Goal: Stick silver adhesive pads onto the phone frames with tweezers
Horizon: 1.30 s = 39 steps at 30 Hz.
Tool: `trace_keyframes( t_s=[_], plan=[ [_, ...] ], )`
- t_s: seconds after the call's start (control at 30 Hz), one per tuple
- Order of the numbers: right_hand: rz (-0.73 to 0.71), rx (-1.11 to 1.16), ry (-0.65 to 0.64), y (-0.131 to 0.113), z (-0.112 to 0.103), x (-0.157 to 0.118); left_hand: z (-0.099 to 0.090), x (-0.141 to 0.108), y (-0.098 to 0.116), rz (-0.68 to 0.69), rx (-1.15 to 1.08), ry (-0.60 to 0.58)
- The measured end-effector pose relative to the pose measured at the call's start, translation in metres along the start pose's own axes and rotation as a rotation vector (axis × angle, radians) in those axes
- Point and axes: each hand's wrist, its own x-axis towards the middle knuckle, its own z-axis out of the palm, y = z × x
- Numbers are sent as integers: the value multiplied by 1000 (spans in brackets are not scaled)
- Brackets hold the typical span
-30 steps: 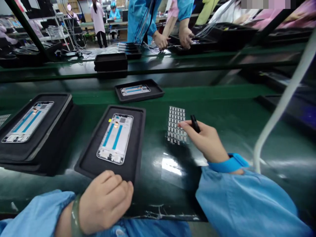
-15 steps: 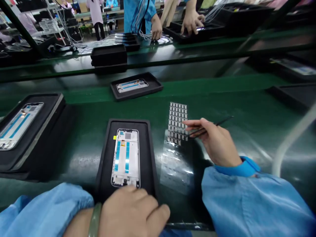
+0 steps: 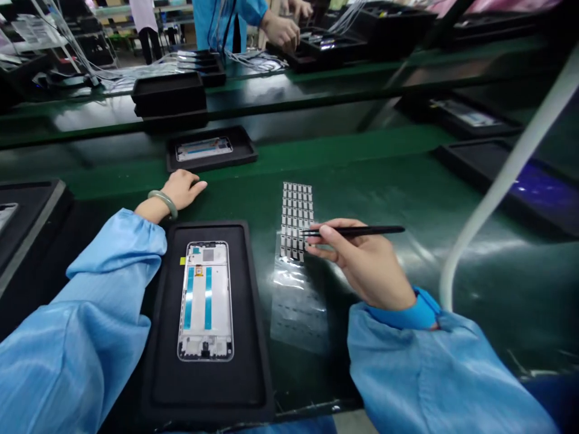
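Note:
Black tweezers [image 3: 375, 230] are held in my right hand [image 3: 366, 265], their tips over a sheet of small grey pieces [image 3: 296, 211] on a clear film [image 3: 298, 307]. My left hand [image 3: 181, 190] hovers or rests near the back edge of the near black tray [image 3: 257, 337], its fingers apart and nothing seen in them. In that tray lies a white phone frame [image 3: 221, 301] with two blue strips, a small orange-brown flex piece and a yellow tab at its left edge.
Behind my left hand is a black tray [image 3: 246, 154] with another phone frame. Stacked trays [image 3: 40, 211] stand at the left, more at the right. A pale hose [image 3: 493, 199] arches at the right. Another person's hand [image 3: 280, 30] works across the bench.
My left hand has moved from the near end of the tray to beyond its back left corner. The tweezers in my right hand now lie flatter over the sheet. The view has shifted right.

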Motion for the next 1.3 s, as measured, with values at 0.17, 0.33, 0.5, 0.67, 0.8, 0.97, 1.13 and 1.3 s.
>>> trace_keyframes(
  t_s=[0.17, 0.33, 0.5, 0.67, 0.8, 0.97, 1.13, 1.3],
  plan=[
    [48, -152, 88, 3, 6, -9, -4, -16, 39, 208, -76, -53],
    [69, -272, 187, 8, 4, -8, 12, -34, 118, 641, -148, -303],
    [120, -320, 191, 12, -6, -8, 36, -39, 157, 712, -30, -424],
    [165, -280, 160, 11, -2, -10, 47, -42, 158, 684, 35, -367],
    [175, -240, 163, 11, 2, -10, 46, -45, 158, 659, 31, -328],
    [213, -149, 166, 8, 1, -8, 43, -50, 161, 614, 20, -301],
    [263, 13, 165, 0, -2, -6, 43, -55, 164, 539, -48, -302],
    [212, 179, 124, -13, 7, -10, 32, -56, 157, 447, -305, -266]
  ],
)
